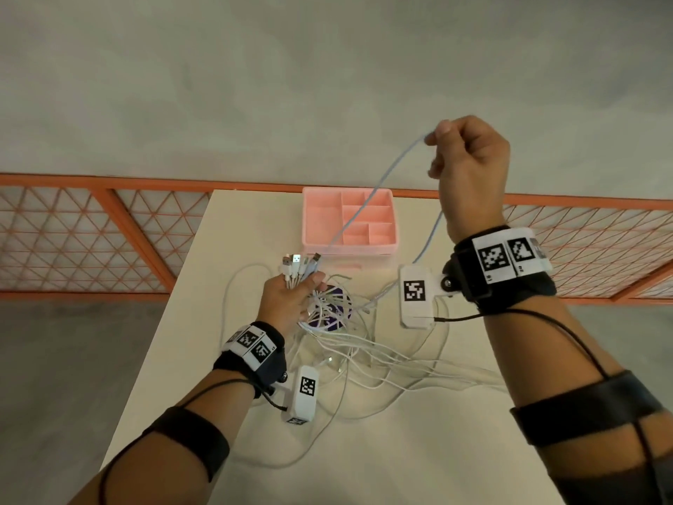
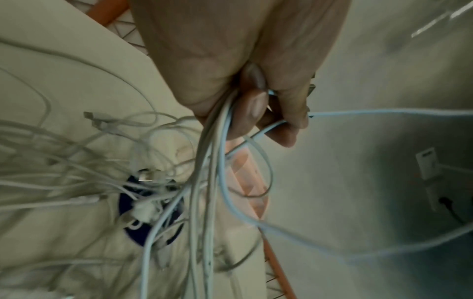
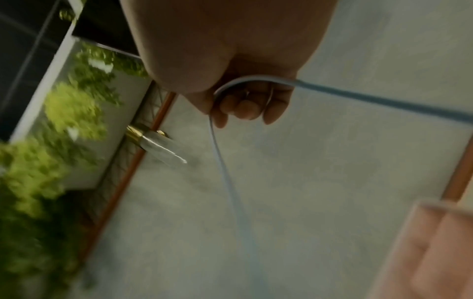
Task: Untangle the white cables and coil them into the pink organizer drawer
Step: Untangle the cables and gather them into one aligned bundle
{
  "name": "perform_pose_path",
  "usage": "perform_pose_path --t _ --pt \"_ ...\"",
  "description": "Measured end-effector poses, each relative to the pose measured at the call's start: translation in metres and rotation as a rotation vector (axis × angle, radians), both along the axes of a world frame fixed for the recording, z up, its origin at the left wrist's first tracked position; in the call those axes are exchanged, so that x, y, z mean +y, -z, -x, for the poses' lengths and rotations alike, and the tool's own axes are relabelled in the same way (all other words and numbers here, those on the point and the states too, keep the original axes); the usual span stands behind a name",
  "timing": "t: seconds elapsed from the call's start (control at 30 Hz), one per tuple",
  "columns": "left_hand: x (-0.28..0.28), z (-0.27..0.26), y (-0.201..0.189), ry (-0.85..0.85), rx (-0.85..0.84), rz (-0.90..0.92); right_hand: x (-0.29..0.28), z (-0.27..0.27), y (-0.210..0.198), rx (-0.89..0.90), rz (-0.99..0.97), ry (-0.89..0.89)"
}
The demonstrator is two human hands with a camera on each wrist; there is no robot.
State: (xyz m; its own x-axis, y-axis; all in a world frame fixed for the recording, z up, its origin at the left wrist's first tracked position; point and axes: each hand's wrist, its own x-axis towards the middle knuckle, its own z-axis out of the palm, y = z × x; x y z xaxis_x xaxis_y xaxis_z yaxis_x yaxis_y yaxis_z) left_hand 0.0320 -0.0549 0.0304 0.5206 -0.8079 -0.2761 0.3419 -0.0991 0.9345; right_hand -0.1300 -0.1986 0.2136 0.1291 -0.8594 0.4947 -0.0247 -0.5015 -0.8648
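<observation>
My left hand (image 1: pixel 291 297) grips a bunch of white cables (image 1: pixel 299 268) near their USB plugs, low over the table; the wrist view shows my fingers (image 2: pixel 256 113) curled round the strands (image 2: pixel 212 145). My right hand (image 1: pixel 469 158) is raised high and pinches one pale cable (image 1: pixel 386 176), which runs down across the pink organizer drawer (image 1: pixel 320 220) to the bunch and loops back under my wrist. In the right wrist view that cable (image 3: pixel 256 82) bends over my curled fingers (image 3: pixel 243 109). A tangle of white cables (image 1: pixel 364 344) lies on the table.
The cream table (image 1: pixel 364 450) has its far edge just behind the drawer and its left edge near my left forearm. A dark purple round object (image 1: pixel 335 315) lies under the tangle. An orange mesh railing (image 1: pixel 91 235) runs behind the table.
</observation>
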Motion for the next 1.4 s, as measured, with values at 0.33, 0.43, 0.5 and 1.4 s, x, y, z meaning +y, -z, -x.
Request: perform_pose_path --t 0.33,0.43,0.5,1.4 --pt "-0.009 0.014 -0.030 0.102 -0.173 0.036 0.022 0.003 0.071 0.960 0.176 -0.227" --pt "-0.008 0.018 -0.030 0.111 -0.166 0.033 0.032 -0.003 0.080 1.175 0.066 -0.392" --pt "-0.004 0.015 -0.026 0.104 -0.145 0.026 0.031 0.001 0.081 1.092 -0.046 -0.439" --pt "0.020 0.008 0.007 0.123 -0.023 -0.100 -0.054 0.155 0.081 0.173 -0.394 0.337"
